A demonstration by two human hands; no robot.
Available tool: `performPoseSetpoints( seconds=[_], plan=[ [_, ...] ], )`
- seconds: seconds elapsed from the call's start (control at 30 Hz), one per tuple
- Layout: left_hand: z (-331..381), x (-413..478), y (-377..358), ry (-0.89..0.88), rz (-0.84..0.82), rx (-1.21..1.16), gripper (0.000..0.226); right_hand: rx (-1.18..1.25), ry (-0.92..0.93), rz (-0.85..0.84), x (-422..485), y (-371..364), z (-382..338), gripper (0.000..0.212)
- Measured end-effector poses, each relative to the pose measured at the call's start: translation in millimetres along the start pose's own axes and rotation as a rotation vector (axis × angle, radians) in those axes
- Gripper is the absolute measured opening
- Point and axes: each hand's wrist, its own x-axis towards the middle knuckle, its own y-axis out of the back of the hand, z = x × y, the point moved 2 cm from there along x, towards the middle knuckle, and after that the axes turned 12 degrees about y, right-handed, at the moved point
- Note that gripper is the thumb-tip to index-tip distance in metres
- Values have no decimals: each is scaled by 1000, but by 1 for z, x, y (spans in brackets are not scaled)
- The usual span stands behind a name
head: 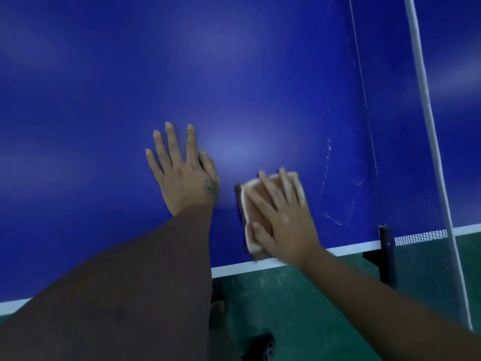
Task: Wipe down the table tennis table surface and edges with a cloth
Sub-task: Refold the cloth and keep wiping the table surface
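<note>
The blue table tennis table point(234, 74) fills most of the view, with its white edge line point(234, 268) running along the near side. A folded pinkish cloth point(250, 194) with pale borders lies flat on the surface close to that edge. My right hand point(281, 217) presses flat on the cloth, fingers straight and spread. To the left of the cloth, my left hand point(182, 175) rests flat on the bare blue surface with its fingers spread. Thin whitish smears point(326, 178) mark the surface right of the cloth.
The net point(406, 126) with its white top band point(426, 113) crosses the table at the right. Its dark post point(386, 251) clamps onto the table edge. Green floor point(286, 295) lies below the edge, with a black table wheel point(263, 346) near the bottom.
</note>
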Motion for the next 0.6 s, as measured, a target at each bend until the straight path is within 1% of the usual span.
performPoseSetpoints(
  seconds=[0.07, 0.13, 0.2, 0.23, 0.27, 0.37, 0.43, 0.53, 0.6],
  plan=[
    [0, 0, 0, -2, 9, -3, 59, 40, 24, -50, -28, -2, -18, 71],
    [0, 0, 0, -3, 6, -9, 59, 58, 77, -99, -34, 0, -18, 68],
    [0, 0, -1, 4, 3, -12, 60, 39, 176, -130, -14, 7, 2, 62],
    [0, 1, -1, 8, 4, -11, 61, 18, 200, -130, 3, 11, 19, 60],
    [0, 1, -2, 9, 5, -7, 61, 4, 184, -118, 23, 16, 40, 60],
    [0, -1, -3, 9, 7, 8, 61, -28, -4, -73, 80, 32, 109, 62],
    [0, 0, -3, 11, 15, -2, 61, -26, -153, -59, 98, 43, 150, 65],
    [-1, 0, -4, 9, 22, -3, 61, -7, -325, -39, 81, 53, 180, 66],
    [-1, 0, -4, 6, 20, 5, 61, -25, -418, -7, 51, 50, 173, 65]
  ],
)
